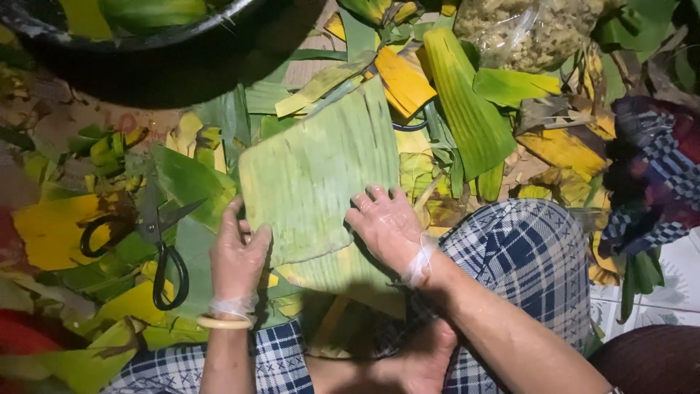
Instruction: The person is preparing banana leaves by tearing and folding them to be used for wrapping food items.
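A large pale green banana leaf piece (313,171) lies spread in front of me over a heap of leaf scraps. My left hand (237,255), in a thin clear glove with a yellow bangle at the wrist, holds the leaf's left edge between thumb and fingers. My right hand (386,226), also gloved, rests flat with fingers spread on the leaf's lower right corner. A second leaf piece (343,273) lies beneath the first, showing under its lower edge.
Black-handled scissors (157,241) lie on the leaves to the left. A dark round basin (146,62) with green leaves sits at the top left. A clear bag of yellowish filling (525,29) is at the top right. My plaid-clothed knee (525,255) is at the lower right.
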